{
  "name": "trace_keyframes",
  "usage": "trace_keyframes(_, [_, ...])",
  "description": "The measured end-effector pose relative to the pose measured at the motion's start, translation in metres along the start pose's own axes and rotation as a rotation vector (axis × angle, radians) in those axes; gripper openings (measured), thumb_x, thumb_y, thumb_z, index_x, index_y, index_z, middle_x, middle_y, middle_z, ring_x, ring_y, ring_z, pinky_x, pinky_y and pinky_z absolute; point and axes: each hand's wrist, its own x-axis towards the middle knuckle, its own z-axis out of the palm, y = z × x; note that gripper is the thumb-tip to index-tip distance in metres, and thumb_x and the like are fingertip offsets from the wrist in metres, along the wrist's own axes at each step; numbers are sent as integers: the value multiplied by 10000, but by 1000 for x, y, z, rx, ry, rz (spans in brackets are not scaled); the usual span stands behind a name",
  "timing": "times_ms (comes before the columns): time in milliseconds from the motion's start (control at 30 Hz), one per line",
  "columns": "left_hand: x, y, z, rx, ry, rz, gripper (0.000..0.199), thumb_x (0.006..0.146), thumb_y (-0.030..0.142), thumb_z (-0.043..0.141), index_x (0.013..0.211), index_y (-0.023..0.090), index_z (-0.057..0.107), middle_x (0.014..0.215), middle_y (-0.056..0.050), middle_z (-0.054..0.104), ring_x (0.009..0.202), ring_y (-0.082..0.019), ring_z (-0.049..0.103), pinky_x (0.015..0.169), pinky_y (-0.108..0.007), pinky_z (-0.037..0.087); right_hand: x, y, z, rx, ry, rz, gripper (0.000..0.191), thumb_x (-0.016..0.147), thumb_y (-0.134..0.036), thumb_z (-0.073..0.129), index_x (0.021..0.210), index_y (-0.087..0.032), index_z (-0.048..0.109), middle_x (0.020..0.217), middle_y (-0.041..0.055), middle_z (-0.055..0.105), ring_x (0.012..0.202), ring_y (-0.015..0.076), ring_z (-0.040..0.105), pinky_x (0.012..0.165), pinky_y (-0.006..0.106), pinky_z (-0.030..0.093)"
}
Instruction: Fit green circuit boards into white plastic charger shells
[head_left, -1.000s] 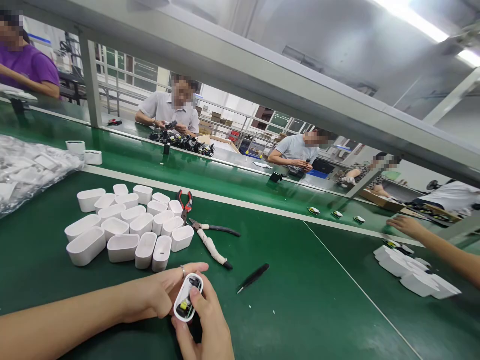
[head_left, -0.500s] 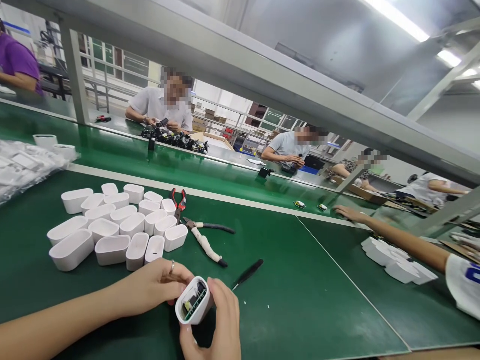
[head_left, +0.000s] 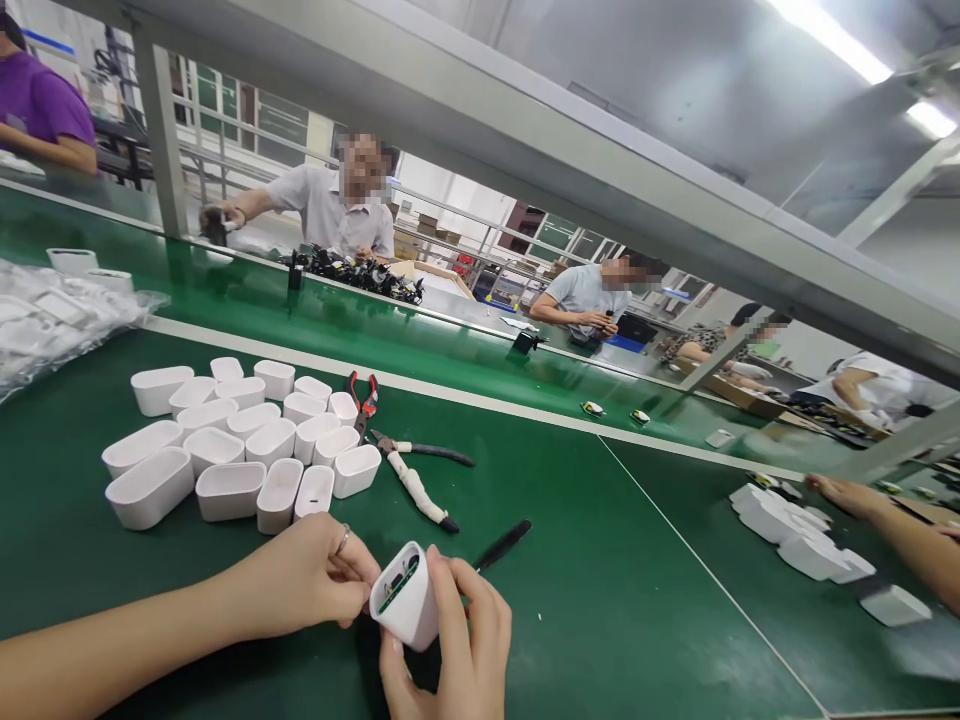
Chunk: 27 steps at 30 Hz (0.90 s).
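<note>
My right hand (head_left: 457, 650) grips a white plastic case (head_left: 409, 600) upright, its open end tilted up and to the left. A green circuit board shows inside that opening. The fingertips of my left hand (head_left: 315, 580) press against the case's left side. Just beyond my right hand lie black tweezers (head_left: 502, 545). Farther up are pliers with white-wrapped handles (head_left: 409, 480), red-handled cutters (head_left: 362, 400) and a cluster of empty white cases (head_left: 229, 490).
Both hands work over a green bench mat (head_left: 600, 590). A co-worker's hand (head_left: 847, 497) reaches beside white cases (head_left: 780, 520) at right. A clear bag of white parts (head_left: 52, 320) lies at left, before a green conveyor (head_left: 420, 375). A metal frame bar (head_left: 480, 130) crosses above.
The white case has turned, now standing more upright with its opening facing up-left. My left hand has closed against its side. The co-worker's arm has drawn back to the right.
</note>
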Motion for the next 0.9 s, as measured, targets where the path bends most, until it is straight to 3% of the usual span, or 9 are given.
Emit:
trace_keyframes(200, [2, 0, 0, -34, 24, -4, 214, 540, 151, 417, 593, 143, 624, 485, 37, 515, 481, -91, 485, 480, -164, 363, 2, -1, -1, 9, -21, -49, 403, 699, -125, 410, 1096, -194, 420, 947, 114, 443, 891, 247, 433, 712, 408, 401])
trace_keyframes(400, [1, -5, 2, -17, 25, -10, 163, 525, 149, 400, 564, 130, 558, 475, 35, 482, 482, -101, 454, 472, -180, 353, -3, -5, 3, 72, -80, -52, 406, 713, -95, 373, 1101, -202, 428, 955, 113, 439, 906, 224, 474, 700, 356, 432])
trace_keyframes(567, [-3, -2, 2, 146, 81, 41, 89, 561, 165, 402, 503, 140, 464, 467, 51, 399, 465, -75, 368, 438, -169, 273, -4, -2, 3, 87, -83, -52, 412, 699, -111, 389, 1097, -211, 435, 953, 107, 451, 872, 214, 513, 683, 324, 460])
trace_keyframes(767, [-5, -1, 3, 415, 113, 157, 175, 593, 155, 388, 423, 153, 347, 406, 60, 272, 423, -61, 262, 405, -183, 193, -7, 7, 2, 141, -141, -71, 426, 701, -139, 397, 1118, -226, 398, 995, 100, 438, 881, 192, 533, 659, 260, 483])
trace_keyframes(900, [-5, -1, 2, 393, 111, 175, 194, 628, 175, 398, 441, 151, 441, 408, 59, 290, 416, -62, 271, 400, -181, 198, -12, 9, 3, 185, -176, -102, 426, 695, -148, 392, 1115, -225, 404, 1000, 91, 455, 913, 190, 533, 678, 244, 481])
